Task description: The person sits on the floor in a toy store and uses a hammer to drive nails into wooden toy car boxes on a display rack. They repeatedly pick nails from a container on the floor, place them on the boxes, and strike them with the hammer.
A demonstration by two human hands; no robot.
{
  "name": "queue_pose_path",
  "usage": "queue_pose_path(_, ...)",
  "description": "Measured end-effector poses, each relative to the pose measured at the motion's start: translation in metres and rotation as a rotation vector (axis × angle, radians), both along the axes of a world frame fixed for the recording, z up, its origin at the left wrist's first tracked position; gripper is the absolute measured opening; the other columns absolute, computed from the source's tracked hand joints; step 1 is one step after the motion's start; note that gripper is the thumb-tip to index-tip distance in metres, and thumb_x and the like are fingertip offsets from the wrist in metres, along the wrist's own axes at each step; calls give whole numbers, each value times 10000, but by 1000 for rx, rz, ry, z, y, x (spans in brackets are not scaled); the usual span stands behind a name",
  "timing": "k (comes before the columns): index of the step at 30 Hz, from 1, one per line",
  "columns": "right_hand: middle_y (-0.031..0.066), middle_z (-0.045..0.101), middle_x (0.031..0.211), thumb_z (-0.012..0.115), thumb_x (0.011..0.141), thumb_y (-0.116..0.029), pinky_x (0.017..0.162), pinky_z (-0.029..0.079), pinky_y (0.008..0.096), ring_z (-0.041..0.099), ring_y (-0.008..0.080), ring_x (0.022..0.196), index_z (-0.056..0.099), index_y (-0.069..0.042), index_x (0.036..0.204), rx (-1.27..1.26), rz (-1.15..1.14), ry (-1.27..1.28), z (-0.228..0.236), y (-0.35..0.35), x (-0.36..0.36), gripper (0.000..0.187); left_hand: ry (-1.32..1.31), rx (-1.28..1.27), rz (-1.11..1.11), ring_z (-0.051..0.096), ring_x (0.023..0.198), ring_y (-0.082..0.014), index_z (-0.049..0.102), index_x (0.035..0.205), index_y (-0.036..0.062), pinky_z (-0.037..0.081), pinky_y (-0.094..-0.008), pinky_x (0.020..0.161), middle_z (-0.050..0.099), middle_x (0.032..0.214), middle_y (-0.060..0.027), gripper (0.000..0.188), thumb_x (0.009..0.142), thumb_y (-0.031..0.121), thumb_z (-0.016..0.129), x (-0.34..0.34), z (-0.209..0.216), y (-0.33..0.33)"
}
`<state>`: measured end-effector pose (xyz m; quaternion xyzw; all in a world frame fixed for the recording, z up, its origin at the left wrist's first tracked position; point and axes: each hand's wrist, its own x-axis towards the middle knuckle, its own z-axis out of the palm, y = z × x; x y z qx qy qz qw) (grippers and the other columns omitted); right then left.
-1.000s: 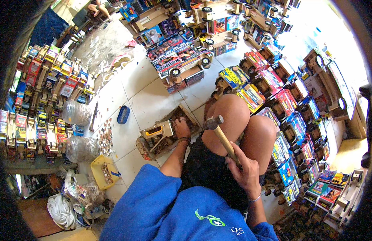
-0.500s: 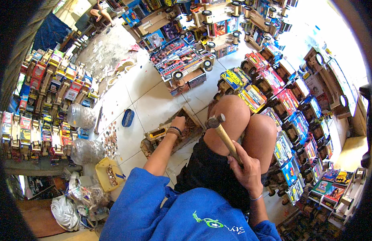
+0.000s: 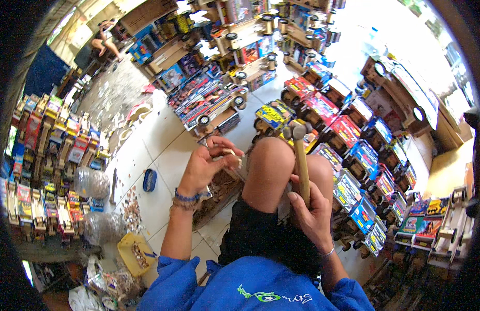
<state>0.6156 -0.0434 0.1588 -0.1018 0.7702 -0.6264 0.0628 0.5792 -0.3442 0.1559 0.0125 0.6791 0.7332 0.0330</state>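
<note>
My right hand (image 3: 313, 207) is wrapped round the wooden handle of a hammer (image 3: 301, 166), its metal head raised above my knees. In front of my left knee, my left hand (image 3: 209, 163) has its fingers curled round a small pale piece (image 3: 238, 161) that looks like wood; its exact kind does not show. Beneath that hand lies a worn wooden block (image 3: 217, 199) on the tiled floor, partly covered by my hand and leg. A toy truck (image 3: 209, 101) with printed sides and white-hubbed wheels stands beyond my left hand.
Rows of colourful toy trucks (image 3: 349, 129) fill the right side, and more are stacked at left (image 3: 58, 135). A blue oval container (image 3: 150, 180), a yellow tray (image 3: 130, 254), scattered small pieces (image 3: 131, 210) and clear plastic jars (image 3: 92, 182) lie to my left. A person (image 3: 106, 41) sits far back.
My left hand has lifted off the wooden block and turned, now with a small pale piece in its fingers. The hammer has swung more upright in my right hand. The view has shifted.
</note>
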Motion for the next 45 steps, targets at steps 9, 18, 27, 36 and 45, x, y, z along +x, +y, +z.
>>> queue_pose_path(9, -61, 608, 809, 784, 918, -170, 638, 415, 198, 523, 23, 728, 654, -20, 1233, -203, -222, 46, 35, 28, -9, 372, 132, 241, -467, 672, 1164, -233, 532, 1229, 7, 564, -328, 986, 691, 1191, -165, 273, 976, -35, 623, -25, 34, 128)
queue_pose_path(18, -42, 620, 868, 704, 980, -126, 648, 423, 172, 471, -6, 699, 651, -32, 1206, -382, -546, -45, 21, 63, 0, 250, -86, 98, -598, 666, 959, -106, 598, 1203, 23, 545, -246, 815, 704, 1166, -80, 251, 990, 124, 684, -54, 33, 201)
queue_pose_path(27, -90, 503, 691, 717, 965, -109, 471, 307, 177, 427, -10, 557, 641, -72, 1125, -467, -689, 87, -12, 83, -3, 180, -254, 216, -717, 682, 1047, -138, 547, 1227, 47, 558, -277, 897, 702, 1201, -140, 268, 1024, 195, 641, -72, 22, 235)
queue_pose_path(36, -77, 523, 716, 702, 972, -127, 480, 356, 184, 466, 5, 555, 614, -69, 1112, -604, -709, -103, -19, 76, 5, 175, -374, 340, -592, 679, 1100, -202, 511, 1275, 84, 572, -358, 899, 680, 1250, -139, 270, 1058, 231, 574, -73, 4, 242)
queue_pose_path(45, -77, 458, 670, 677, 983, -171, 421, 375, 193, 385, 13, 499, 597, -83, 1103, -1056, -615, -333, -25, 53, -4, 169, -326, 387, -432, 681, 923, -102, 599, 1198, 97, 570, -260, 791, 712, 1050, -37, 221, 1018, 216, 652, -55, -11, 251)
